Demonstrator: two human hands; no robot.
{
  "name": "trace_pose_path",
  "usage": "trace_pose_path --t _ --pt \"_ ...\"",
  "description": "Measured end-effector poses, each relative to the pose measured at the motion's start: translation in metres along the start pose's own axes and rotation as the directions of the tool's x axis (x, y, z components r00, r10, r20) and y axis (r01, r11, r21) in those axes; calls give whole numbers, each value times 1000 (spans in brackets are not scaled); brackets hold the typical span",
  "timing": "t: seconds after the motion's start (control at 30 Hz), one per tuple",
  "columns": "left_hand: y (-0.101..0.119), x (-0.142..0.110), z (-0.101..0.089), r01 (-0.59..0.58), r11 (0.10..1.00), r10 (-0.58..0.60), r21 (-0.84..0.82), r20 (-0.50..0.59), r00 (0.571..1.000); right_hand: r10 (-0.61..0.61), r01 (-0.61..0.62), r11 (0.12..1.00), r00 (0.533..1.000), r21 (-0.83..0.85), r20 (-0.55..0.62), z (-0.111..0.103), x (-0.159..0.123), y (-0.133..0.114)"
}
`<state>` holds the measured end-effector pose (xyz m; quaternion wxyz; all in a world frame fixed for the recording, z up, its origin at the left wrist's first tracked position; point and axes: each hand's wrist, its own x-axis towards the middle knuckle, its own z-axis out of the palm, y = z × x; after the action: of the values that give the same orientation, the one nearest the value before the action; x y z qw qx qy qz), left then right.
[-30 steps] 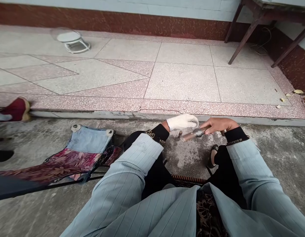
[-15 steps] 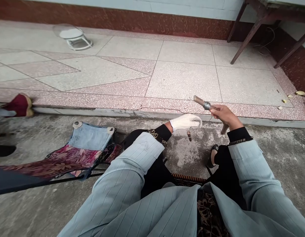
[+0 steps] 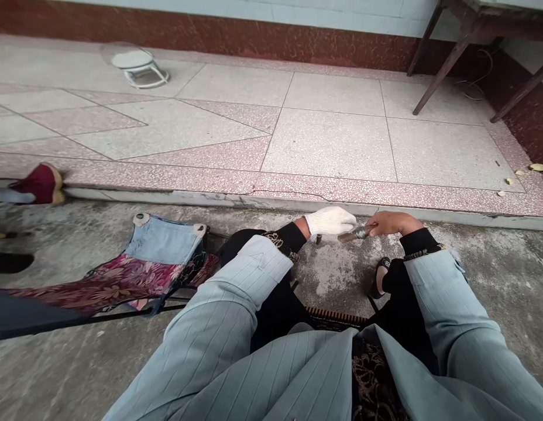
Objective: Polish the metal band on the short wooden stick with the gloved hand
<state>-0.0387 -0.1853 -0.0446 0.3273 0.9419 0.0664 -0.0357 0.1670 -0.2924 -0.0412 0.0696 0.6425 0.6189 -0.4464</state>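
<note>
My right hand (image 3: 392, 223) is bare and closed around a brown stick (image 3: 348, 237) with silvery wire (image 3: 361, 232) coiled about it. The stick's free end points left and slightly down, close to the fingers of my left hand (image 3: 330, 220). That hand wears a white knitted glove and has its fingers curled. A short brown rod end (image 3: 319, 239) shows beneath the glove; the rest of it is hidden by the hand. Whether the two brown pieces are joined cannot be made out.
A raised terrazzo step (image 3: 324, 146) runs across in front of me. To my left stands a folding chair (image 3: 161, 251) with denim and flowered cloth; beyond it is a person's red shoe (image 3: 41, 184). A small white stool (image 3: 142, 67) and a wooden table (image 3: 447, 55) stand farther back.
My right hand has lowered and turned over, swinging the wire-wrapped stick down towards my left hand. The rod end under the glove has shifted left as the left hand turned.
</note>
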Motion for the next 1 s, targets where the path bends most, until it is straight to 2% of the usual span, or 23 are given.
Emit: trace_pose_path --t 0.07,0.1,0.17,0.23,0.33,0.4,0.47,0.53,0.63,0.73,0.8,0.9,1.0 --pt "-1 0 -2 4 1000 -4 6 -26 1000 -169 151 978 979 146 114 -1 -4 1" --pt "-3 -1 -3 3 1000 -3 5 -43 999 -255 220 947 958 236 131 -3 -8 2" --pt "-6 -2 -8 -8 998 4 -64 -68 998 -373 312 856 925 413 74 -7 -21 3" --pt "-8 -4 -11 -16 970 -6 -241 -90 996 -398 368 739 914 564 -76 -12 -34 4" --pt "-8 -7 -11 -5 881 -27 -474 -61 998 -296 451 539 892 712 -341 -17 -47 5" --pt "-4 -6 -8 2 877 -30 -481 -52 998 -170 515 440 852 736 -495 -18 -45 4" --pt "0 -4 -6 -24 905 -14 -424 -86 996 -32 530 415 820 739 -571 -17 -36 3" --pt "3 -1 -3 -64 935 28 -348 -108 994 66 480 467 818 742 -571 -13 -24 3" --pt "3 4 1 -66 972 52 -225 -67 996 103 363 647 830 670 -549 -8 -6 7" --pt "1 5 7 -2 993 1 -121 -8 1000 92 211 853 840 478 -535 -5 1 11" --pt "0 5 10 35 997 -34 -67 17 999 84 94 943 861 319 -501 -4 2 12" --pt "-1 3 13 56 998 -55 -24 21 998 75 -19 988 924 151 -374 -4 0 10" --pt "-1 1 13 44 998 -42 -46 27 999 8 8 988 994 151 -106 -3 0 7"
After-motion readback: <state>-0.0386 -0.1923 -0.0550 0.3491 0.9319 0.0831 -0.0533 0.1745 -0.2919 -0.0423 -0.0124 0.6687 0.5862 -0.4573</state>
